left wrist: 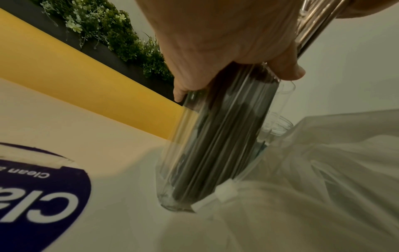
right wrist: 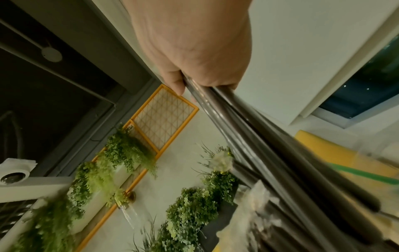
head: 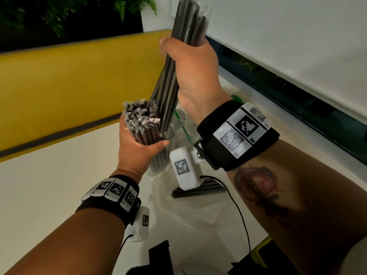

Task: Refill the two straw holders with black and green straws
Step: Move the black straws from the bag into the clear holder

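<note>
Black straws (head: 178,56) slant upward-right, steeply, in right hand (head: 195,72).

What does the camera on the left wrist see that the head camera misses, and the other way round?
Only the left wrist view shows the base of the clear straw holder standing on the white table, beside a blue sticker.

Only the head view shows the right hand gripping a raised bundle of black straws, and green straws behind.

Both show the left hand wrapped around the black straws in the holder, and the yellow bench.
</note>
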The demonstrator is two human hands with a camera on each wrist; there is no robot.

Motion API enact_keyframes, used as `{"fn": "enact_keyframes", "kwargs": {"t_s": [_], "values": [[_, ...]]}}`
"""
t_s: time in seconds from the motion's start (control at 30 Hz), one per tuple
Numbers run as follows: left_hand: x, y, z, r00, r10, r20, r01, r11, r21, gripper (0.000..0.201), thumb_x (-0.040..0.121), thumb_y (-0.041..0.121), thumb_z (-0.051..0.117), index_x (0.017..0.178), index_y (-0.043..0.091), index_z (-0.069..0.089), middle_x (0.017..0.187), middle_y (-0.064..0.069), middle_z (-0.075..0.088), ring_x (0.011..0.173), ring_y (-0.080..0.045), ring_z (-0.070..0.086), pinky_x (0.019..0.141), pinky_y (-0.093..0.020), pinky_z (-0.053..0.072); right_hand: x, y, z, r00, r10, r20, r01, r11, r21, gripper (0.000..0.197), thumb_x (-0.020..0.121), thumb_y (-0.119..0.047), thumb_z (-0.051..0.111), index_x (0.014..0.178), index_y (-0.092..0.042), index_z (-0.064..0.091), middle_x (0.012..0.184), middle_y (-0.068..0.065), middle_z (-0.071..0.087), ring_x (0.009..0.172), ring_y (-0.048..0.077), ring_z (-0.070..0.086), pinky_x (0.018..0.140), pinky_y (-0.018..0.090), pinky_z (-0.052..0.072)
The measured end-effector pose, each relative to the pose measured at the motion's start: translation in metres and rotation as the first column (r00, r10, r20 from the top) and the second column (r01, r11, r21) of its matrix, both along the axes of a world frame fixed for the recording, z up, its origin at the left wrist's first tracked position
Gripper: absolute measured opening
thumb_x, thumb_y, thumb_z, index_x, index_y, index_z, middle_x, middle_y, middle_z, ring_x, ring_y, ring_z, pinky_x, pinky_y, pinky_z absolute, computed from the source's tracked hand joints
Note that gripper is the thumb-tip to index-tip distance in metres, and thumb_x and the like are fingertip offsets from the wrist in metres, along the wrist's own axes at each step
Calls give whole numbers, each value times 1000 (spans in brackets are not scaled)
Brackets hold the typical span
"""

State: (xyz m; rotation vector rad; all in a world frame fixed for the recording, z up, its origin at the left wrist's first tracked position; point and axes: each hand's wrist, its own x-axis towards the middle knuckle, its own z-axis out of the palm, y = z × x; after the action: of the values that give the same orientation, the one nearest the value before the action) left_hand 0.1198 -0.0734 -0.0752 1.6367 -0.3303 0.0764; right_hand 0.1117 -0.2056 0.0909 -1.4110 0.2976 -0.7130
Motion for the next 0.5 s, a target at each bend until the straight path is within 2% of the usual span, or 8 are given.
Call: {"fn": "enact_keyframes", "kwargs": {"t_s": [0.1, 0.17, 0.27, 0.33, 0.4, 0.43, 0.5], "values": [[0, 2, -2, 1000, -10, -19, 10, 1000, -19, 110, 61, 3, 90, 145, 28, 24, 125, 16, 55, 108, 19, 55, 85, 1, 42, 3, -2, 3, 998, 24, 51, -23, 1000, -12, 16, 75, -12, 73, 80, -2, 62, 71, 4, 54, 66, 15, 54, 61, 29, 45], [-1, 1, -2, 1000, -13, -18, 13, 1000, -23, 105, 63, -1, 88, 143, 26, 27, 122, 15, 57, 105, 19, 57, 82, 1, 43, 5, -3, 2, 999, 17, 47, -16, 999, -29, 18, 74, -12, 73, 77, 1, 62, 72, 6, 55, 67, 16, 54, 62, 31, 45], [-1, 0, -2, 1000, -6, -10, 5, 1000, -27, 102, 63, -2, 88, 142, 23, 29, 122, 12, 59, 106, 15, 58, 84, -2, 45, 8, -6, 1, 1000, -13, 13, 13, 1000, -19, 12, 73, -12, 72, 75, -8, 61, 73, 5, 59, 66, 16, 56, 60, 32, 47], [1, 0, -2, 1000, -4, 0, 4, 1000, -28, 102, 62, 0, 89, 143, 21, 30, 125, 7, 60, 111, 10, 58, 88, -5, 46, 9, -11, -5, 998, -48, -28, 45, 996, -74, 12, 76, -11, 71, 80, -6, 61, 73, 6, 61, 63, 16, 57, 55, 25, 48], [1, 0, -1, 1000, -8, 8, 9, 1000, -21, 100, 61, 3, 90, 140, 24, 32, 127, 5, 60, 114, 7, 58, 90, -6, 46, 9, -16, -20, 994, -88, -66, 78, 987, -138, 15, 82, -15, 70, 92, -7, 63, 79, 10, 67, 67, 21, 65, 54, 18, 50], [1, -1, -1, 1000, -8, 6, 8, 1000, -20, 99, 61, 4, 91, 139, 25, 33, 127, 6, 60, 115, 6, 58, 90, -6, 46, 9, -19, -28, 991, -106, -76, 96, 987, -131, 16, 83, -16, 69, 96, -8, 63, 83, 11, 69, 71, 23, 67, 58, 19, 53], [2, 0, -2, 1000, -3, -2, 3, 1000, -21, 98, 61, 6, 91, 141, 19, 35, 129, 5, 60, 117, 4, 58, 92, -9, 47, 10, -23, -43, 986, -143, -82, 134, 986, -97, 18, 84, -17, 69, 99, -11, 62, 84, 9, 71, 74, 23, 69, 68, 30, 60]]}}
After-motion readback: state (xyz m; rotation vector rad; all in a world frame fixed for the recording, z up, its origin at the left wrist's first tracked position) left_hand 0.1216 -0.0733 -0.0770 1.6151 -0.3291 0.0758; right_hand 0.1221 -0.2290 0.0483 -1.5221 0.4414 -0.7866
